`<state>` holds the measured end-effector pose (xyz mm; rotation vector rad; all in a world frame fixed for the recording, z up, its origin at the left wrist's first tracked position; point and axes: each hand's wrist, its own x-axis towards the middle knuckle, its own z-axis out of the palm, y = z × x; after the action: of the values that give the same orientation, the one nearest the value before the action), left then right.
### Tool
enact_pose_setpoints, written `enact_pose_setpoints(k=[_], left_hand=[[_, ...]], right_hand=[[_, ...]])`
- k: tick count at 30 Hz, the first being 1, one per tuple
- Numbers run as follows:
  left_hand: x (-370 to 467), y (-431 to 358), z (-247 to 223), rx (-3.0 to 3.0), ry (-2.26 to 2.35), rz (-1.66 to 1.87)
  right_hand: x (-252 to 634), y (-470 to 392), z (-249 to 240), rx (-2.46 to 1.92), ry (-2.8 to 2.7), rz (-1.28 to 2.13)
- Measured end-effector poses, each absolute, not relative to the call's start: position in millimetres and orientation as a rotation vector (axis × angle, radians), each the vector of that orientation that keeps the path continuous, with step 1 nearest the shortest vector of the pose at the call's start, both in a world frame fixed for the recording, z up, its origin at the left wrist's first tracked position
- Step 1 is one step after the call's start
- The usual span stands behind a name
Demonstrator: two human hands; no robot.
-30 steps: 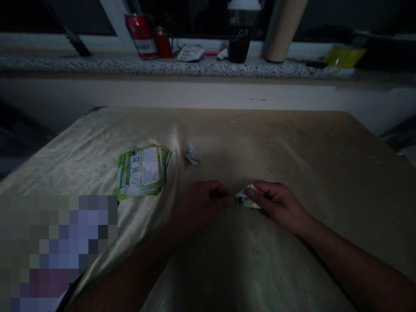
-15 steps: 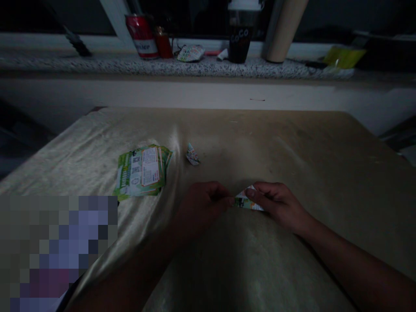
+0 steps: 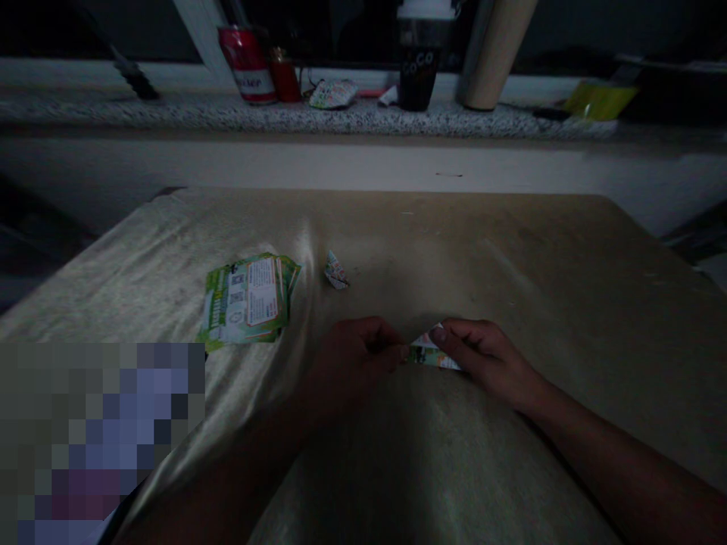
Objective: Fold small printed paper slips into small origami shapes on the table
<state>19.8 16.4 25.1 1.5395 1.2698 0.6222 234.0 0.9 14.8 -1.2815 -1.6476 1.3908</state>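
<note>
A small folded paper (image 3: 436,357), green and white with a pointed top, is between my two hands just above the table. My left hand (image 3: 363,356) pinches its left end between thumb and fingers. On the other side, my right hand (image 3: 482,348) grips the paper with the thumb on its front face. A small folded paper piece (image 3: 335,271) with printed text stands on the table beyond my left hand. To the left lies a loose stack of green printed leaflets (image 3: 247,299).
The table (image 3: 568,250) has a wrinkled, shiny cover. Along the stone sill (image 3: 363,119) behind it stand a red can (image 3: 248,66), a red lighter (image 3: 285,77), a crumpled paper (image 3: 333,94), a dark cup (image 3: 419,72), a tan cylinder (image 3: 494,60) and a yellow object (image 3: 600,100).
</note>
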Motion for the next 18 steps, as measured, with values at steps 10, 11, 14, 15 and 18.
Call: enact_pose_setpoints(k=[10,11,14,15,18], left_hand=[[20.6,12.0,29.0,1.847,1.074,0.671],[20.7,11.8,27.8,1.883,1.041,0.674],[21.6,11.4,24.0,1.918,0.981,0.710],[22.0,11.2,23.2,1.913,0.979,0.722],[23.4,10.0,23.0,1.881,1.030,0.697]], right_hand=[[233.6,0.1,16.4,-1.192,-1.565,1.451],[233.4,-0.3,16.3,-1.181,-1.583,1.443],[232.1,-0.8,15.9,-1.160,-1.613,1.419],[231.6,-0.9,15.8,-1.157,-1.621,1.413],[229.8,-1.0,15.1,-1.160,-1.659,1.379]])
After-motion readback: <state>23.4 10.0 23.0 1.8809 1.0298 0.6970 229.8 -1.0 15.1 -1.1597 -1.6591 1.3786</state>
